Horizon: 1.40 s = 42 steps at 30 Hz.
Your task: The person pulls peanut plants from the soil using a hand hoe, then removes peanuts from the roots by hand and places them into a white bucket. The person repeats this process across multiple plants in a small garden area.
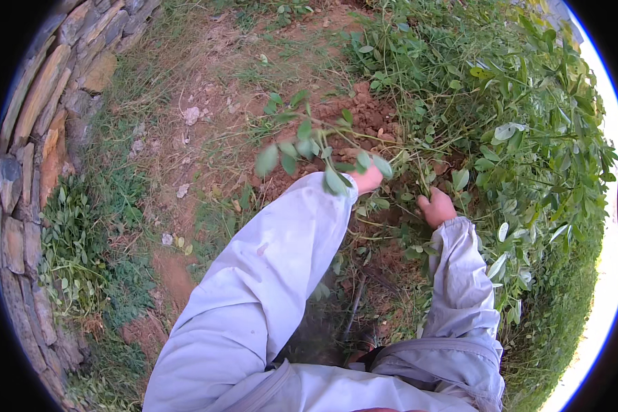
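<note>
My right hand (438,208) closes around thin green stems at the edge of a dense stand of leafy plants (515,149). To its left, my left hand (369,178) reaches low over reddish soil. Its fingers are mostly hidden behind leaves and the sleeve cuff, so whether it grips anything is unclear. A leafy sprig (305,147), partly blurred, arches over the left wrist and sleeve. Loose clods of brown soil (363,116) lie just beyond the hands. Pale long sleeves cover both arms.
A stacked stone wall (38,103) curves along the left side. Beside it lies a heap of leafy green stems (74,242). Dry grass, small pale stones (191,115) and bare earth cover the ground between. Below the hands, a thin stick (355,304) lies on shaded ground.
</note>
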Available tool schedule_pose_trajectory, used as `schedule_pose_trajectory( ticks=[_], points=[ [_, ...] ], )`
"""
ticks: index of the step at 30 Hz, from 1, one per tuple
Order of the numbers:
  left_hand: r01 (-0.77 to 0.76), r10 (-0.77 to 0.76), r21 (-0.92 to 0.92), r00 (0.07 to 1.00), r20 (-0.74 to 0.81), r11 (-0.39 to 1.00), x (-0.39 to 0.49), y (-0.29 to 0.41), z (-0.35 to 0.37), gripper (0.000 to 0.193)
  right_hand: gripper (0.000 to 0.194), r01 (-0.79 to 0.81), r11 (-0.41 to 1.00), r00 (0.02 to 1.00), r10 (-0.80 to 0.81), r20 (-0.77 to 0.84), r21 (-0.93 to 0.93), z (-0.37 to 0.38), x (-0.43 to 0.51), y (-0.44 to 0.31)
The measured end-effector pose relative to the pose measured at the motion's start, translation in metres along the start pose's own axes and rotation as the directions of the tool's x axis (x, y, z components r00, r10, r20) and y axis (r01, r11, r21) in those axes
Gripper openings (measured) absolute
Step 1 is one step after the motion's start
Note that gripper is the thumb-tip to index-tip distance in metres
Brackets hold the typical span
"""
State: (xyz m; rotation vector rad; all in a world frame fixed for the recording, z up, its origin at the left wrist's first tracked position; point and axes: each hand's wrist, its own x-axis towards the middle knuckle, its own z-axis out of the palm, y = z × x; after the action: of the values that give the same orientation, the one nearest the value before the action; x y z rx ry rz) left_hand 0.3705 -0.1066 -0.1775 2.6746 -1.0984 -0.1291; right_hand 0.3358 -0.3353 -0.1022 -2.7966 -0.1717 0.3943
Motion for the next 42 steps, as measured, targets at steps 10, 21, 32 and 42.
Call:
schedule_pose_trajectory(
  ticks=[10, 21, 32, 42],
  points=[
    [0.617, -0.465, -0.779, 0.662, 0.588, -0.106, -0.162, 0.036, -0.044, 0.018, 0.032, 0.081, 0.973, 0.958, -0.136, 0.252, 0.217, 0.023, -0.1, -0.075],
    [0.508, -0.155, -0.768, 0.786, 0.599, -0.39, -0.176, -0.002, -0.099, 0.018, 0.026, -0.032, 0.926, 0.984, -0.037, 0.175, 0.377, -0.004, -0.105, -0.153],
    [0.642, -0.52, -0.693, 0.49, 0.7, -0.327, -0.324, -0.033, -0.104, 0.044, 0.04, 0.059, 0.868, 0.839, -0.311, 0.447, 0.493, 0.114, -0.138, -0.218],
    [0.646, -0.903, -0.684, 0.427, -0.043, 0.339, -0.317, 0.065, -0.057, 0.076, 0.085, 0.351, 0.713, 0.849, -0.516, 0.116, 0.607, 0.149, -0.214, -0.154]
  ],
)
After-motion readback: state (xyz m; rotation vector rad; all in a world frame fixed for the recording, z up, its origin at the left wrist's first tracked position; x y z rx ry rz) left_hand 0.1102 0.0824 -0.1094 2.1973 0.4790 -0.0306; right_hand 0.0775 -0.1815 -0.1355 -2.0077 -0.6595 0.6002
